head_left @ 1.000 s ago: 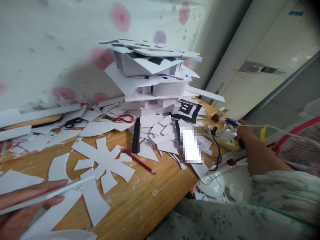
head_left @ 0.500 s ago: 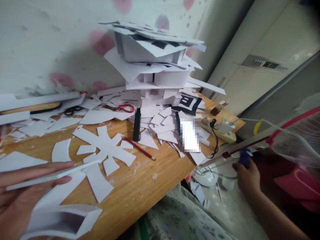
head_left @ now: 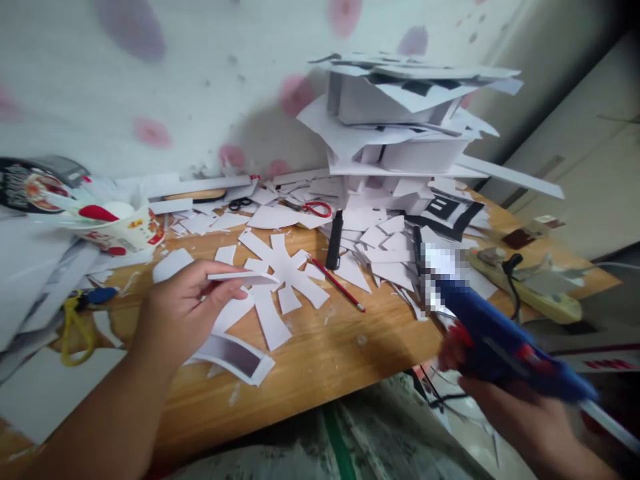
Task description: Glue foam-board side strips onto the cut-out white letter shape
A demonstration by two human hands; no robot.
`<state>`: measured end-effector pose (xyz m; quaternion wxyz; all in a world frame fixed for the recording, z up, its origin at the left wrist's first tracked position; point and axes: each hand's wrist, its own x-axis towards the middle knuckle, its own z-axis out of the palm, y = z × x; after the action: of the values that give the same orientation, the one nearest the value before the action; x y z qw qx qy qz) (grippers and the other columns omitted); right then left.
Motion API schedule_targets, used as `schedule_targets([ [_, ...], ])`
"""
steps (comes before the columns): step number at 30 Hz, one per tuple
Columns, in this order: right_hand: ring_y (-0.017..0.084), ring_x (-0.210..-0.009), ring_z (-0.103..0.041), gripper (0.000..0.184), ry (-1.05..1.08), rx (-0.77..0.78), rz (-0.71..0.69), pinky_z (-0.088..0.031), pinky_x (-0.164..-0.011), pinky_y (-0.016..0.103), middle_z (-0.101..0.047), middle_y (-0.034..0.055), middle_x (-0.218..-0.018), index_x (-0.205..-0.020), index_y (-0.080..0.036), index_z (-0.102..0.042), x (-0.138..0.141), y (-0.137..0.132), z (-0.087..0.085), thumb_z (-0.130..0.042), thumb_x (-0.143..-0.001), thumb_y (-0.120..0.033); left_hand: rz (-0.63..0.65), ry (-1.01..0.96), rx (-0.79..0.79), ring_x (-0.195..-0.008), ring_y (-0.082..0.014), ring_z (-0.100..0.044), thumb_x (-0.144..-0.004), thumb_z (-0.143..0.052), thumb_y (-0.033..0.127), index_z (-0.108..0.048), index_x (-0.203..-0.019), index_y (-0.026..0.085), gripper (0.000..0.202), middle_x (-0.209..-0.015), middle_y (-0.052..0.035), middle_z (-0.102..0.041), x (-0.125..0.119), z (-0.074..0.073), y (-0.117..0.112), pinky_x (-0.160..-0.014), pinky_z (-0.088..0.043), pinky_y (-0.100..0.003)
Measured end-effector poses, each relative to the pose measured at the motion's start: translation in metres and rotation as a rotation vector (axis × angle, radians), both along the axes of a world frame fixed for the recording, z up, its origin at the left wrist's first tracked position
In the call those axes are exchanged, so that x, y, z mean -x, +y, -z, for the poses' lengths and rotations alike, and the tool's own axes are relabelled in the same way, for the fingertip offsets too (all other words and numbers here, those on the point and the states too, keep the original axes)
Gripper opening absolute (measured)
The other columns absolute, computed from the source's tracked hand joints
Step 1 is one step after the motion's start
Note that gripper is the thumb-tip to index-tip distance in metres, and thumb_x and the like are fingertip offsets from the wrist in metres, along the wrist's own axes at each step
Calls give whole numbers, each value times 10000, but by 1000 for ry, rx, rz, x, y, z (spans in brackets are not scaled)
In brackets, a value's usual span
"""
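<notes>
Left hand point(head_left: 187, 307): one white strip point(head_left: 243, 276), pinched between thumb and fingers above the table point(head_left: 320, 377), as before. Right hand point(head_left: 523, 410): gripping one blue glue gun point(head_left: 500, 333), now raised by the table's front edge; earlier, hand low beyond it. Newly in view, left: printed tub point(head_left: 133, 235), yellow-handled scissors point(head_left: 77, 337).

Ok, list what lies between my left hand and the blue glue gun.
Between the left hand and glue gun, the head view shows a white cutout, a red pencil and loose paper scraps.
</notes>
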<state>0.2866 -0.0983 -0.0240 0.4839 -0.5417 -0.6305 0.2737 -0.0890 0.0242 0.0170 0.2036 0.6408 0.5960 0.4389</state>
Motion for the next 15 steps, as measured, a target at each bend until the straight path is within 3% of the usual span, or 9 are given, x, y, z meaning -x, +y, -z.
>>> schedule_targets([
  [3, 197, -698, -666, 241, 385, 134, -291, -591, -654, 341, -629, 10, -769, -998, -244, -628, 37, 59, -1, -669, -763, -209, -3, 7, 44, -612, -130, -671, -781, -669, 350, -658, -868, 202, 171, -654, 41, -722, 8, 0, 6, -580, -493, -218],
  [5, 181, -690, -664, 159, 601, 235, -386, -588, -703, 352, -626, -5, -738, -851, -215, -617, 69, 92, -8, -709, -725, -182, -11, -6, 27, -567, -125, -647, -793, -666, 353, -641, -858, 209, 160, -635, 45, -712, 14, -2, 9, -539, -469, -214],
  [7, 159, -614, -642, 144, 738, 280, -455, -573, -667, 339, -636, -15, -678, -815, -202, -580, 100, 117, -16, -703, -741, -214, -44, -30, -9, -537, -120, -624, -815, -648, 363, -622, -843, 221, 147, -604, 54, -695, 21, -4, 12, -542, -464, -216],
  [11, 142, -560, -627, 173, 827, 304, -653, -543, -601, 298, -654, -9, -648, -834, -187, -551, 144, 150, -28, -694, -769, -260, -112, -111, 14, -503, -137, -603, -816, -630, 390, -592, -854, 229, 170, -544, 57, -669, 31, -6, 16, -548, -472, -233],
  [15, 95, -559, -569, 236, 977, 334, -745, -576, -683, 323, -586, -54, -687, -829, -185, -578, 159, 165, -27, -701, -636, -129, -133, -131, 51, -498, -133, -589, -818, -623, 407, -581, -813, 223, 189, -519, 58, -649, 33, -5, 18, -530, -453, -223],
])
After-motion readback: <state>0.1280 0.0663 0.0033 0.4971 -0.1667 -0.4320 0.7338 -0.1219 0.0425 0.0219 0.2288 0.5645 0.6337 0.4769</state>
